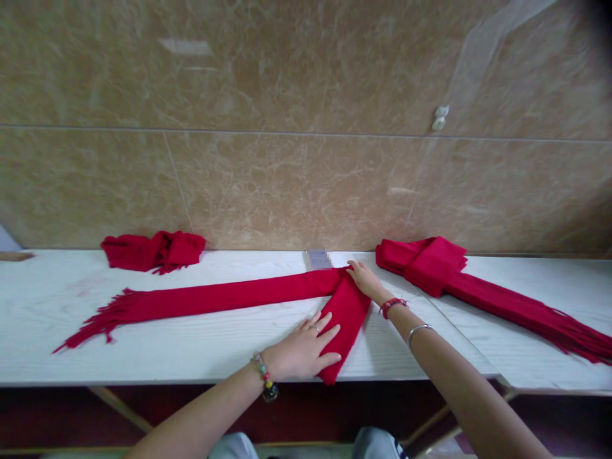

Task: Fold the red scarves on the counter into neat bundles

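Observation:
A long red scarf [229, 298] lies across the white table, its fringed end spread out on the left. At its right end the cloth bends sharply at a corner and comes down toward the table's front edge. My left hand [306, 347] rests flat on this lower flap with its fingers spread. At the bend my right hand [364, 280] has its fingers on the scarf's corner, and part of the cloth there is hidden under them. The fingers look closed on the fabric.
A crumpled red scarf [153, 250] lies at the back left. A folded stack of red scarves [430, 261] sits on the right, fringes trailing off rightward. A small grey card-like item [319, 259] lies near the tiled wall [287, 185]. The white table [191, 354] has a seam at right.

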Motion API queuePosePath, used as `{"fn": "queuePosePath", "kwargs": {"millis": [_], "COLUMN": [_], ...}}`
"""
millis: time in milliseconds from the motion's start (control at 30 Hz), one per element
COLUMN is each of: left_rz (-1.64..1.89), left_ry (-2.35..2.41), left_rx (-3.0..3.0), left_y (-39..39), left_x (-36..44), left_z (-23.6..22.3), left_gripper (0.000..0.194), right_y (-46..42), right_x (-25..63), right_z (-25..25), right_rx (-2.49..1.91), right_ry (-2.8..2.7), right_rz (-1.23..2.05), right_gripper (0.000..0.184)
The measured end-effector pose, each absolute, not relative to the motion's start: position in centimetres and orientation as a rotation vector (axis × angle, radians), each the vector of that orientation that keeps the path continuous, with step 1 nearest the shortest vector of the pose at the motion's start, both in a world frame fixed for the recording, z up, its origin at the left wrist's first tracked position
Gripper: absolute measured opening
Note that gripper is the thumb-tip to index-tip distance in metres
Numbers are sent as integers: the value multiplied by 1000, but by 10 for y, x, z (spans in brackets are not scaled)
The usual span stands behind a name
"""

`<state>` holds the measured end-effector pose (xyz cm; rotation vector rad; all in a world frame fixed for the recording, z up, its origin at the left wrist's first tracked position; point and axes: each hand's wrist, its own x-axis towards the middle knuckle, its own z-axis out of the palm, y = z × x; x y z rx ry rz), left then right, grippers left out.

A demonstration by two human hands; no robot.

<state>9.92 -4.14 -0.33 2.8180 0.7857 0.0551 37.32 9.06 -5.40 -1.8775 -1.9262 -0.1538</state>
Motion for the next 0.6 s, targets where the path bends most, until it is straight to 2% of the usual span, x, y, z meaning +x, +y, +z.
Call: {"fn": "queuePosePath", "kwargs": {"millis": [67,167,233,267,400,600], "left_rz": [88,221,73,-45,-122,-100], "left_ry": [871,1463,1924,2000,1940,1878], "left_rx": [2834,2807,2535,2395,2355,2362], "left_y": [-29,5,29,40,67,91], "left_x": [77,24,-12,-27,-48,-19], "left_z": [2,3,0,-1,-7,-6], "left_gripper": [51,50,53,56,59,62], "right_y": [90,87,83,81,73,68], "right_x": [378,389,396,400,410,428], "right_z": [-55,-56,-57,-57,-59,-48], "right_rx": [-1857,-1817,-1791,-1777,-1729,-1614], "right_ry": [-1929,-1912,-1877,-1857,-1784,-1616], "right_rz": [-161,-172,-184,-190,-223,-380], "right_gripper": [34,34,34,34,36,41]}}
